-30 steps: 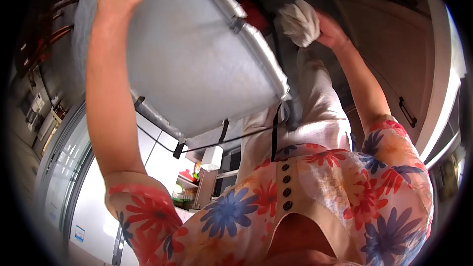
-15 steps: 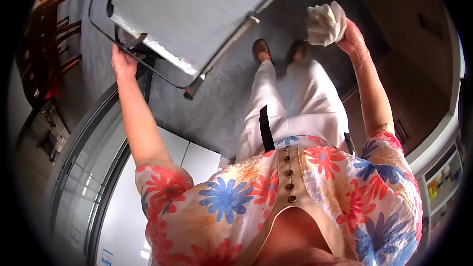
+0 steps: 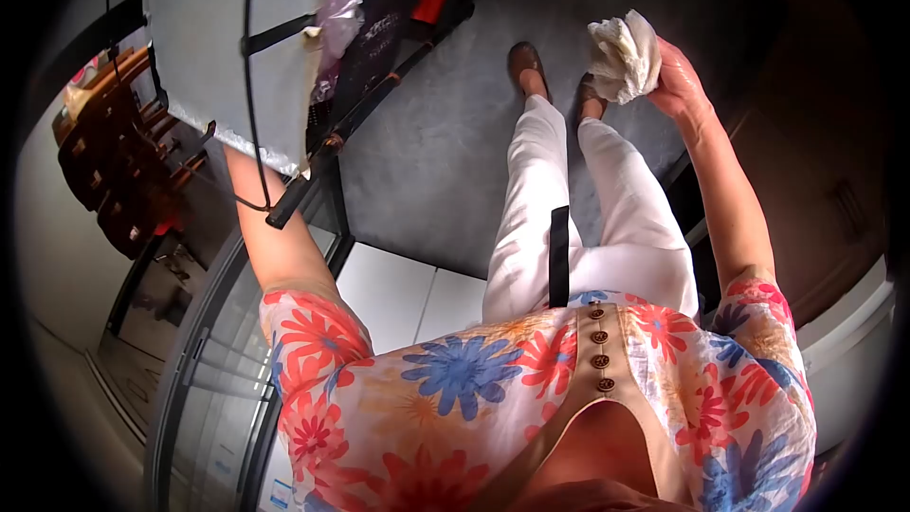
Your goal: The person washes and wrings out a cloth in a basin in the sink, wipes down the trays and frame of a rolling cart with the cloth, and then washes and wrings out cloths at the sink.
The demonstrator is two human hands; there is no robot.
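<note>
1 visible hand (image 3: 679, 79), 1 cloth (image 3: 623, 57), 2 shoes (image 3: 526, 61), 2 trouser legs (image 3: 527, 218)

red-and-blue floral blouse (image 3: 464, 374) | dark buttons (image 3: 600, 337) | white trousers (image 3: 630, 204) | brown shoes (image 3: 526, 62)

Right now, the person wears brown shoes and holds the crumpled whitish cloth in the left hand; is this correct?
Only the side is wrong: the head view shows the crumpled whitish cloth in the right hand. The shoes are brown.

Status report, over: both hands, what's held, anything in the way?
Right hand: fingers wrapped around white wad, off the floor. Left hand: out of sight. In the way: grey panel, overlapping left forearm.
</note>
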